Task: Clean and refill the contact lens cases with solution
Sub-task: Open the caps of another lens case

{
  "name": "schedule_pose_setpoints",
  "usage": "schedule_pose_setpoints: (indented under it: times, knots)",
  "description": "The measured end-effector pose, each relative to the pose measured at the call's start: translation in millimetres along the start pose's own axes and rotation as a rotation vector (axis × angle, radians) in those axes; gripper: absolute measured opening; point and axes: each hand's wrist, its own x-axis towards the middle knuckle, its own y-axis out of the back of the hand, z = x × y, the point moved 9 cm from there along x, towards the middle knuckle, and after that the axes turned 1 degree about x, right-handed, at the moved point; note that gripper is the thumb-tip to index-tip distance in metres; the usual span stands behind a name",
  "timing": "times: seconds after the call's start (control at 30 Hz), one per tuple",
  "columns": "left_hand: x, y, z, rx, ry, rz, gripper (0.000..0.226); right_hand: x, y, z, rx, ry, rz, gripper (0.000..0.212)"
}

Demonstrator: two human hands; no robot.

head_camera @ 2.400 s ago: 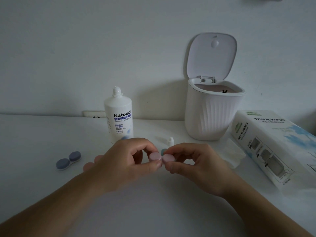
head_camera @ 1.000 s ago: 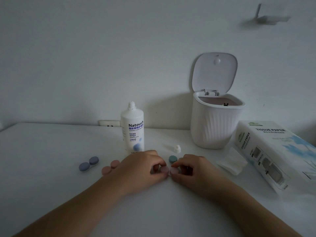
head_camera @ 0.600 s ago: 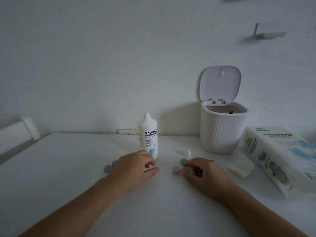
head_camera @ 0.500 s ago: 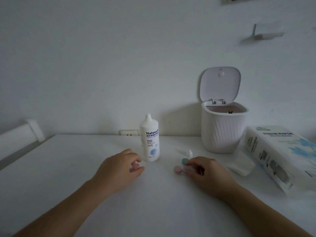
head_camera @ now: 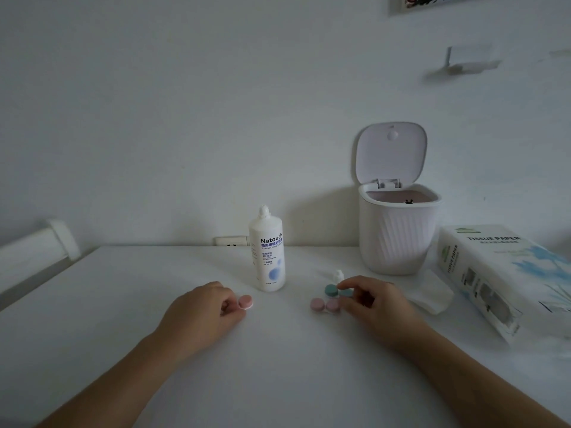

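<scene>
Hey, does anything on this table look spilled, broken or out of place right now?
Nothing looks spilled or broken. The solution bottle stands upright with its small cap off, lying beside it. The bin lid is open.

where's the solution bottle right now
The bottle stands upright mid-table near the wall, between the hands, left of the open bin.

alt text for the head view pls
On a white table, the left hand holds a pink cap while the right hand touches a green case behind a pink case. Solution bottle, open bin, tissue box behind.
</scene>
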Motion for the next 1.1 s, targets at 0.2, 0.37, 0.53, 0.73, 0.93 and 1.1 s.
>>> schedule_pose_setpoints:
  times: [0.2, 0.37, 0.53, 0.73, 0.93, 1.1]
  knots:
    - [-6.7, 4.9, 61.4, -0.156, -0.247, -0.096, 0.03, -5.1, -1.7, -17.6, 0.096, 0.062, -0.094, 0.01]
    - [0.1, 1.7, 117.0, -0.238, -0.473, -0.177, 0.031, -9.4, -4.2, -33.9, 0.047, 0.146, -0.19, 0.021]
    - [5.2, -14.2, 133.7, -0.312, -0.556, -0.187, 0.038, -10.5, -16.6, -29.6, -0.045, 0.108, -0.269, 0.03]
    - [-2.8, -27.4, 139.7, -0.364, -0.597, -0.218, 0.036, -11.0, -20.8, -33.3, -0.233, 0.179, -0.248, 0.025]
    - [-7.3, -34.4, 141.4, -0.351, -0.6, -0.259, 0.037, -12.6, -28.7, -30.2, -0.255, 0.156, -0.3, 0.023]
    - [-0.8, -37.9, 132.2, -0.369, -0.501, -0.241, 0.051, -12.6, -30.2, -27.4, -0.263, 0.143, -0.288, 0.021]
